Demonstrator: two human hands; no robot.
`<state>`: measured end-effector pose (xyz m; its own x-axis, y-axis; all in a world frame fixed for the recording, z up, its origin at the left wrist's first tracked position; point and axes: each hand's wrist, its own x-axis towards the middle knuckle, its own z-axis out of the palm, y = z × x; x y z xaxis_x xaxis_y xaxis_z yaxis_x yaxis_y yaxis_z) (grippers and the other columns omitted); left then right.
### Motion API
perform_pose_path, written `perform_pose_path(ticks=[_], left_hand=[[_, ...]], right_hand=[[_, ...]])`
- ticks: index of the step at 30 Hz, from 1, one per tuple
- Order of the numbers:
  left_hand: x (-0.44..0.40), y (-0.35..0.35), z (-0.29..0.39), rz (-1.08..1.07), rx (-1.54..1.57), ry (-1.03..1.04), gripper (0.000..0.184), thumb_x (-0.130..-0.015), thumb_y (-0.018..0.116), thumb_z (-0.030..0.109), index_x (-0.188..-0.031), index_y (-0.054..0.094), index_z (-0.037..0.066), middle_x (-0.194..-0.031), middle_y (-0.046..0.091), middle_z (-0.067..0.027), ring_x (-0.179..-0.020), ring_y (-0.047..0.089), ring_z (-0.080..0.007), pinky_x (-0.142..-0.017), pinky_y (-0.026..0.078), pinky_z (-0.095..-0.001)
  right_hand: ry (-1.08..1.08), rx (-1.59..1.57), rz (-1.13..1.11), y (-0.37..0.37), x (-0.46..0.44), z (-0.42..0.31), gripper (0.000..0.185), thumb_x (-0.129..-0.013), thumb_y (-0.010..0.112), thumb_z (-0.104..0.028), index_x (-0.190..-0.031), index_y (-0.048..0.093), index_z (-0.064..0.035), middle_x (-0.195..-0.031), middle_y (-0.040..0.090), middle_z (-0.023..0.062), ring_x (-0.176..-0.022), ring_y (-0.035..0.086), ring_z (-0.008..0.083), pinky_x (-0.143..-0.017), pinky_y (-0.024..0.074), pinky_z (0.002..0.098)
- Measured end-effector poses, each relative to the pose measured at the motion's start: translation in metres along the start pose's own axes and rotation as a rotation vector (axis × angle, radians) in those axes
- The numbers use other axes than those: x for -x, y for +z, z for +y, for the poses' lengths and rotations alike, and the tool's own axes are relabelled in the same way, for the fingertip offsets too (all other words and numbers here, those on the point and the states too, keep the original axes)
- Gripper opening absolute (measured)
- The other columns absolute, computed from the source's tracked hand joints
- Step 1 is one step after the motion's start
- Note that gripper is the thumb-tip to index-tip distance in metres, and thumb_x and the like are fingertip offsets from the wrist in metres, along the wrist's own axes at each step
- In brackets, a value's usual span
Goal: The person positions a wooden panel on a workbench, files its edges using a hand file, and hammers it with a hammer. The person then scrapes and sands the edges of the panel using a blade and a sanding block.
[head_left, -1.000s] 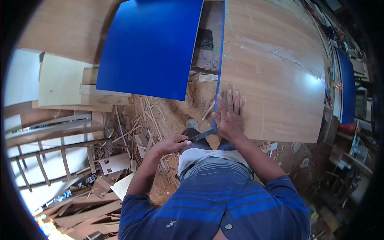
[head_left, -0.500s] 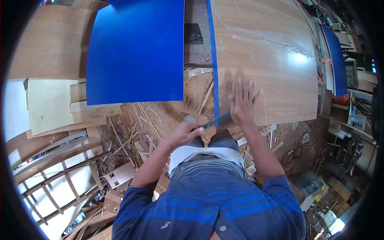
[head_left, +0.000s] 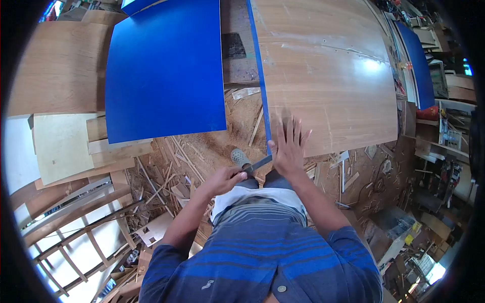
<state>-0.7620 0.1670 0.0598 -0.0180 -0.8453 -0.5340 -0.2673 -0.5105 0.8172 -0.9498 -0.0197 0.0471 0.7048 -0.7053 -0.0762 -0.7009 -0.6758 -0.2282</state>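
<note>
My left hand [head_left: 226, 181] is closed round one end of a flat dark file [head_left: 261, 162], which slants up to the right in front of my waist. My right hand [head_left: 290, 154] has its fingers stretched out and spread, over the near edge of a wood-grain panel [head_left: 328, 101]; whether the palm presses on it I cannot tell. The file's far end reaches the right thumb side, by the near corner of the panel. A blue strip [head_left: 262, 91] runs along the panel's left edge.
A large blue panel [head_left: 164, 76] lies to the left, across a gap. Sawdust and wood offcuts [head_left: 177, 156] litter the floor. Plywood sheets [head_left: 60, 65] lie further left. Tools and clutter [head_left: 439, 177] line the right side.
Both hands and the file have moved down and left in the view, nearer my body. The panels have shifted slightly left as the camera moved.
</note>
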Motion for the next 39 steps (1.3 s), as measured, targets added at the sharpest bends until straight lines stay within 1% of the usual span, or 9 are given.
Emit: perform_pose_path(ticks=[6, 10, 13, 16, 19, 22, 31, 35, 39], left_hand=[[-0.048, 0.007, 0.039, -0.032, 0.115, -0.052, 0.041, -0.108, 0.058, 0.039, -0.110, 0.075, 0.002, -0.082, 0.070, -0.0168, -0.077, 0.067, -0.0268, -0.073, 0.052, -0.0422], [-0.019, 0.006, 0.014, -0.013, -0.019, 0.066, 0.041, -0.109, 0.057, 0.040, -0.110, 0.074, 0.002, -0.079, 0.069, -0.0158, -0.074, 0.066, -0.0246, -0.072, 0.052, -0.0418], [0.002, 0.010, 0.006, -0.061, -0.019, -0.005, 0.042, -0.109, 0.057, 0.041, -0.111, 0.074, 0.002, -0.078, 0.067, -0.0156, -0.074, 0.066, -0.0227, -0.071, 0.052, -0.0421], [-0.030, 0.023, -0.007, 0.005, 0.113, 0.072, 0.044, -0.108, 0.056, 0.042, -0.102, 0.071, 0.001, -0.073, 0.066, -0.0180, -0.072, 0.068, -0.0326, -0.069, 0.051, -0.0448], [-0.052, 0.013, 0.039, -0.017, 0.053, -0.040, 0.043, -0.109, 0.055, 0.042, -0.103, 0.072, 0.002, -0.074, 0.067, -0.0174, -0.075, 0.070, -0.0301, -0.071, 0.052, -0.0443], [-0.023, 0.004, 0.031, -0.018, 0.118, -0.012, 0.042, -0.108, 0.059, 0.040, -0.107, 0.071, 0.000, -0.074, 0.062, -0.0088, -0.068, 0.059, -0.0207, -0.065, 0.050, -0.0398], [-0.089, -0.005, 0.032, 0.051, -0.005, 0.100, 0.042, -0.110, 0.057, 0.038, -0.109, 0.071, -0.001, -0.074, 0.061, -0.0141, -0.075, 0.061, -0.0221, -0.072, 0.052, -0.0398], [-0.026, -0.010, 0.044, 0.026, 0.090, -0.050, 0.042, -0.111, 0.055, 0.040, -0.110, 0.073, 0.002, -0.070, 0.059, -0.0067, -0.066, 0.059, -0.0144, -0.063, 0.050, -0.0393], [-0.045, 0.003, 0.008, 0.030, 0.086, -0.002, 0.041, -0.111, 0.055, 0.040, -0.111, 0.073, 0.003, -0.068, 0.058, -0.0019, -0.060, 0.057, -0.0108, -0.055, 0.047, -0.0357]], right_hand=[[0.086, 0.086, 0.126, -0.010, -0.039, 0.056, 0.071, -0.109, 0.042, -0.045, -0.169, 0.023, -0.0102, -0.174, 0.017, 0.0262, -0.162, 0.007, 0.0465, -0.123, -0.0068, 0.0748], [0.070, 0.011, 0.065, -0.007, -0.015, 0.026, 0.070, -0.111, 0.040, -0.045, -0.169, 0.023, -0.0096, -0.174, 0.016, 0.0255, -0.162, 0.006, 0.0464, -0.123, -0.0066, 0.0744], [0.022, 0.025, -0.017, -0.004, 0.012, 0.008, 0.069, -0.112, 0.036, -0.045, -0.168, 0.023, -0.0079, -0.175, 0.016, 0.0235, -0.163, 0.004, 0.0460, -0.123, -0.0069, 0.0737], [0.017, 0.079, 0.013, -0.002, -0.005, 0.025, 0.069, -0.112, 0.037, -0.045, -0.169, 0.023, -0.0079, -0.175, 0.016, 0.0225, -0.163, 0.004, 0.0452, -0.123, -0.0076, 0.0735], [0.076, 0.083, 0.106, -0.006, -0.032, 0.046, 0.069, -0.112, 0.037, -0.045, -0.169, 0.023, -0.0088, -0.176, 0.016, 0.0214, -0.163, 0.005, 0.0453, -0.123, -0.0084, 0.0730], [0.035, 0.068, 0.090, -0.002, -0.018, 0.034, 0.069, -0.112, 0.037, -0.045, -0.169, 0.022, -0.0104, -0.176, 0.016, 0.0208, -0.163, 0.006, 0.0458, -0.123, -0.0079, 0.0729], [0.034, 0.070, 0.149, -0.006, -0.060, 0.066, 0.069, -0.111, 0.039, -0.047, -0.169, 0.024, -0.0133, -0.176, 0.017, 0.0208, -0.163, 0.007, 0.0458, -0.123, -0.0051, 0.0739], [-0.011, 0.001, 0.127, 0.000, -0.020, 0.029, 0.070, -0.110, 0.041, -0.048, -0.169, 0.026, -0.0163, -0.175, 0.019, 0.0201, -0.163, 0.010, 0.0431, -0.124, -0.0044, 0.0741], [-0.081, 0.104, 0.124, 0.002, -0.027, 0.035, 0.070, -0.109, 0.044, -0.046, -0.169, 0.026, -0.0144, -0.175, 0.019, 0.0198, -0.163, 0.011, 0.0411, -0.124, -0.0030, 0.0736]])
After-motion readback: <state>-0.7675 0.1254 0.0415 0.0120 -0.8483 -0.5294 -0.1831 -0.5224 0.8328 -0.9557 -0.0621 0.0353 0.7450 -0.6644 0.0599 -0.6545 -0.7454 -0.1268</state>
